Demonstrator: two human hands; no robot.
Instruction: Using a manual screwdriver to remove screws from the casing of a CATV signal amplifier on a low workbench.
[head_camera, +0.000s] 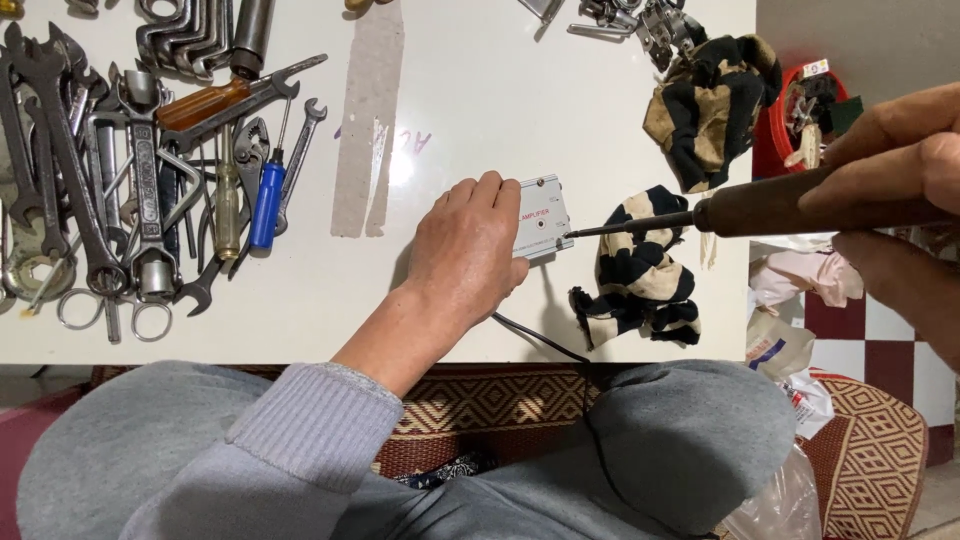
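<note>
Left hand pins the small silver metal box flat; right hand grips a brown-handled soldering iron, tip just touching the box's edge. Work looks barely started.

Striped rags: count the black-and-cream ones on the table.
2. One striped rag lies near the table's top right corner; another sits by the right edge, beside the small grey box.

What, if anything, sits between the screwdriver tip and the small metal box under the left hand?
Nothing visible. The screwdriver in the right hand already has its tip at the right edge of the metal box, which the left hand holds down. The striped rag lies just below the shaft, not across it.
</note>
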